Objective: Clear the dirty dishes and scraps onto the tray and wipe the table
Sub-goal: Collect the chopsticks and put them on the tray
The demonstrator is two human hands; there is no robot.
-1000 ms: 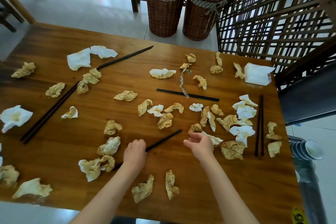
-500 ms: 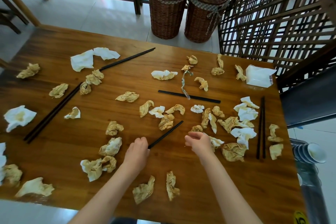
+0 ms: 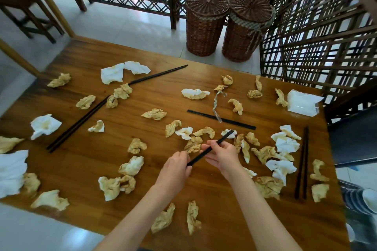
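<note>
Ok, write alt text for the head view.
Both hands, left hand and right hand, hold one dark chopstick above a wooden table littered with crumpled napkins, more chopsticks, and two wicker baskets beyond.

Setting. A brown wooden surface stands on a pale tiled floor. Beyond its far edge, two lidded wicker baskets stand side by side, touching or nearly so, before a dark wooden lattice screen through which daylight passes. A wooden stool occupies the upper left. Stacked bowls lie at the right edge.
</note>
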